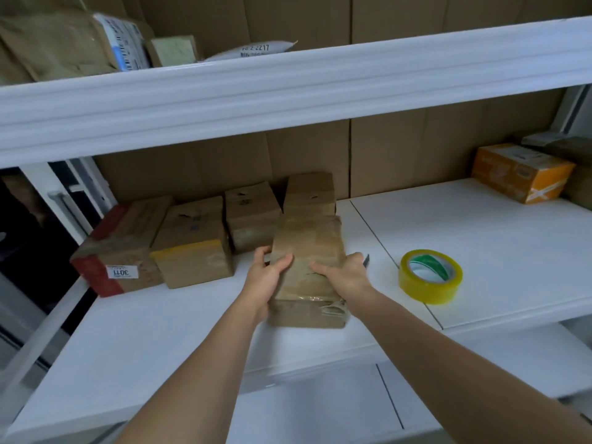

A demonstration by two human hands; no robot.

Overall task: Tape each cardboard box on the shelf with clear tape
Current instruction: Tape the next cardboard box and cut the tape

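Note:
A brown cardboard box [308,238] wrapped in clear tape lies lengthwise on the white shelf [480,238], in the middle. My left hand [265,278] grips its left side, thumb over the top. Gripping the near right corner is my right hand [346,273], thumb laid on the top face. A small dark tip [366,260] pokes out past the right fingers; what it is cannot be told. To the right of the box, a roll of clear yellowish tape [431,277] lies flat on the shelf, apart from both hands.
Four more cardboard boxes stand left and behind: a red-edged one [120,248], a yellow-edged one [195,243], and two plain ones [253,216] [309,191]. An orange box [520,171] sits far right. The upper shelf [288,91] overhangs, carrying parcels.

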